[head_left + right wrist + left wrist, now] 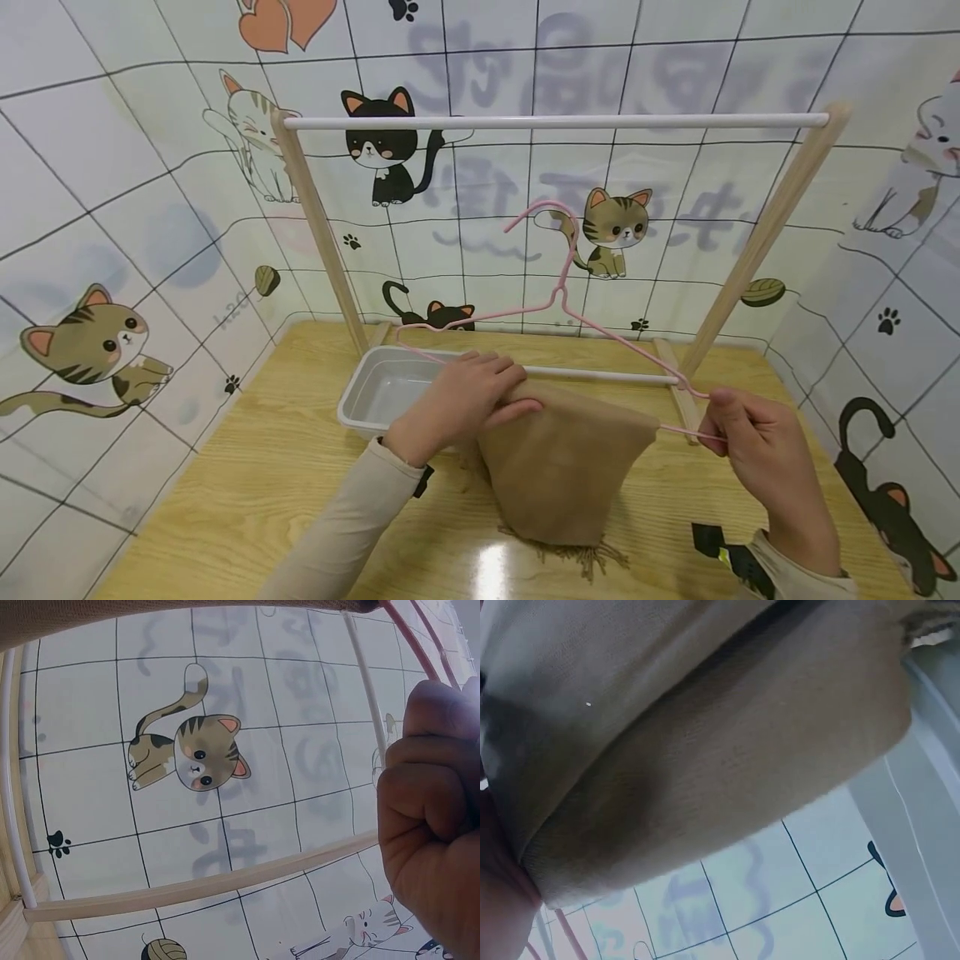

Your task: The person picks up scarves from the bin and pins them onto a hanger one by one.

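A brown fringed scarf (566,467) hangs folded over the lower bar of a pink wire hanger (561,289), its fringe reaching down toward the table. My left hand (468,396) pinches the scarf's top fold, thumb in front and the other fingers over the top. At the hanger's right corner, my right hand (765,442) grips the wire with curled fingers. In the left wrist view the scarf (727,765) fills most of the frame, with part of the left hand (502,900) at its lower left edge. The right wrist view has the right hand (431,802) around the hanger wire.
Behind the hanger stands a rack with a white top rod (555,122), wooden posts (322,225) and a low white rod (600,376). A pale grey plastic basin (360,408) sits left of the scarf on the wooden table (247,475). Cat-patterned sheeting surrounds the table's back and sides.
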Demonstrator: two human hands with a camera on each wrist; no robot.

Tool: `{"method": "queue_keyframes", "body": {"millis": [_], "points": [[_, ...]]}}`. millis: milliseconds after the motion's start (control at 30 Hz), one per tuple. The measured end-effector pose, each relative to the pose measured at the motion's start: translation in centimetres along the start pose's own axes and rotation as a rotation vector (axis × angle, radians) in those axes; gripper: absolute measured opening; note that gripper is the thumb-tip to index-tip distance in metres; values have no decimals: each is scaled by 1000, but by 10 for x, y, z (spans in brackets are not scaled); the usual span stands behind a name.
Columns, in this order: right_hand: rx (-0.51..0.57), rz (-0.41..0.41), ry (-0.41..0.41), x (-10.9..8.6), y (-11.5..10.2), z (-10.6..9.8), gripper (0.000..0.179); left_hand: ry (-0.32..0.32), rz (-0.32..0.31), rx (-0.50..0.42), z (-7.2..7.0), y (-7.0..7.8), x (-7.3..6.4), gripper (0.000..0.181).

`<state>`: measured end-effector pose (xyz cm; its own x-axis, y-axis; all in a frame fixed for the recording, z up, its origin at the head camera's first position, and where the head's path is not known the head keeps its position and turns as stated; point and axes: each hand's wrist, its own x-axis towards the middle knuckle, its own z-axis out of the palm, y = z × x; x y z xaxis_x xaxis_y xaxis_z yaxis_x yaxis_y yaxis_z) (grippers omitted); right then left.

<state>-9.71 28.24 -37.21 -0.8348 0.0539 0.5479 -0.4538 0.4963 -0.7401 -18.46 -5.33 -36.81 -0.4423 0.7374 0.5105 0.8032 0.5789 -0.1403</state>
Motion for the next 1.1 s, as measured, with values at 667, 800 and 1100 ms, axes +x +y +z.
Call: {"method": "queue_keyframes", "body": {"millis": [667,800,1100], "points": [[10,-97,-66,-2,-2,-1,48,104,55,-80,2,13,14,15],[24,-136,-94,-2,-3,-2,48,61,29,-66,1,14,17,17],[16,-142,-51,-2,0,-3,46,-54,-7,-53,2,12,11,28]]}}
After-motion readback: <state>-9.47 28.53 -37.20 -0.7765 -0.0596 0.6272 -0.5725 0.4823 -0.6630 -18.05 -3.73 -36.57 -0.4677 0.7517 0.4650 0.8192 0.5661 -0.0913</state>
